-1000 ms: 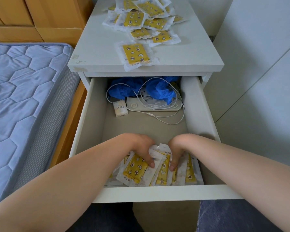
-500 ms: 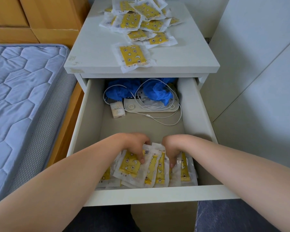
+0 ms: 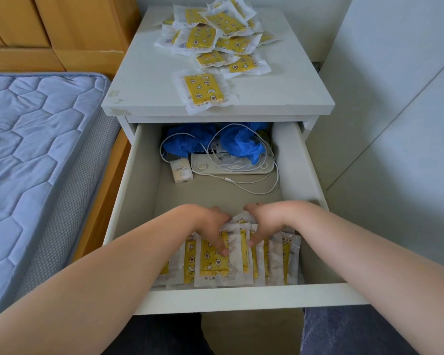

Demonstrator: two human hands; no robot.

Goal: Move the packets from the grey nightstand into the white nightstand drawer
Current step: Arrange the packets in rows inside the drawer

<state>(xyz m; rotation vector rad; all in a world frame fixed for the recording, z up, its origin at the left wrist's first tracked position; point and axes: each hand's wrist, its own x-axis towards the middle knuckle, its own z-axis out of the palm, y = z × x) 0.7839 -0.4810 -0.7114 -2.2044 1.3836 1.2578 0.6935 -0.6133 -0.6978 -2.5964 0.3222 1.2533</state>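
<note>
Several yellow-and-white packets [image 3: 280, 260] stand in a row at the front of the open white drawer [image 3: 241, 297]. My left hand [image 3: 205, 225] curls over the tops of the left packets, its fingertips on a yellow face. Next to it, my right hand [image 3: 265, 220] curls over the middle packets, thumb behind them. More packets lie in a loose pile [image 3: 215, 39] at the back of the nightstand top [image 3: 287, 93]. A single packet [image 3: 204, 89] lies near its front edge.
At the back of the drawer are crumpled blue gloves [image 3: 241, 146], a flat white device [image 3: 231, 168], a looping white cable [image 3: 251, 188] and a small white box [image 3: 181, 171]. A blue quilted mattress [image 3: 36, 149] lies left. White panels [image 3: 395, 124] stand right.
Both hands have stayed on the packets in the drawer and drawn them closer together into a more upright row. The view has shifted slightly.
</note>
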